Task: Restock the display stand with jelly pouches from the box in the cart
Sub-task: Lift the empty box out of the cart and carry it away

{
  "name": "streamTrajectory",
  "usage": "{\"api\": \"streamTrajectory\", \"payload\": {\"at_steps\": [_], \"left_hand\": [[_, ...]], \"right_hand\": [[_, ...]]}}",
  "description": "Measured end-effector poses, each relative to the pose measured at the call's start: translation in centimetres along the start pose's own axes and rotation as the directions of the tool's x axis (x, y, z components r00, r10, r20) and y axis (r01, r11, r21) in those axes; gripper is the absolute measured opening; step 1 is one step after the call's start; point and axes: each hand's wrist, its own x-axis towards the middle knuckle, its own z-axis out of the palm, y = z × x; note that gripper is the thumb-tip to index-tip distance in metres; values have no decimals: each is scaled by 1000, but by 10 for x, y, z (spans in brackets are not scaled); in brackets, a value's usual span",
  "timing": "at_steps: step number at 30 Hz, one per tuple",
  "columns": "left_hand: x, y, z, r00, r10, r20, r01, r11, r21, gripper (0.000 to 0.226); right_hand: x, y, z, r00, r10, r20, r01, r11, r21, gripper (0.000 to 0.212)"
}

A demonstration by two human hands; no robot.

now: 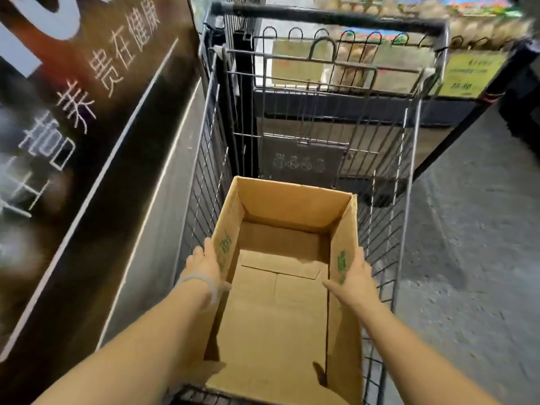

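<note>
Both hands, left (209, 266) and right (352, 277), are grasping the open cardboard box's (274, 311) side walls inside the wire cart (409, 159).

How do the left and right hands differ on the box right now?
The left hand wears a pale wristband; the right hand has a bare wrist. The left grips the box by its left wall, the right by its right wall. Both hold the top edge. The box looks empty.

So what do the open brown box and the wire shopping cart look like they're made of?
Open brown box: looks like matte corrugated cardboard, going by its folded bottom flaps and green printing. Wire shopping cart: thin metal rods in a grid, dull grey finish; its dark handle bar is probably plastic-covered.
</note>
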Motion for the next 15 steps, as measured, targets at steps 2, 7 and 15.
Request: {"api": "streamTrajectory", "payload": {"at_steps": [2,7,15], "left_hand": [[11,-4,12,995,-76,63,85,983,-160,118],[12,-25,36,1000,-26,5,26,986,-166,99],[-1,-20,15,994,51,-100,-55,998,-41,92]], "right_hand": [[7,11,9,1000,24,-8,-23,999,42,97],[3,31,30,991,100,-94,-105,993,-47,95],[2,22,11,993,0,-117,-14,993,-118,89]]}}
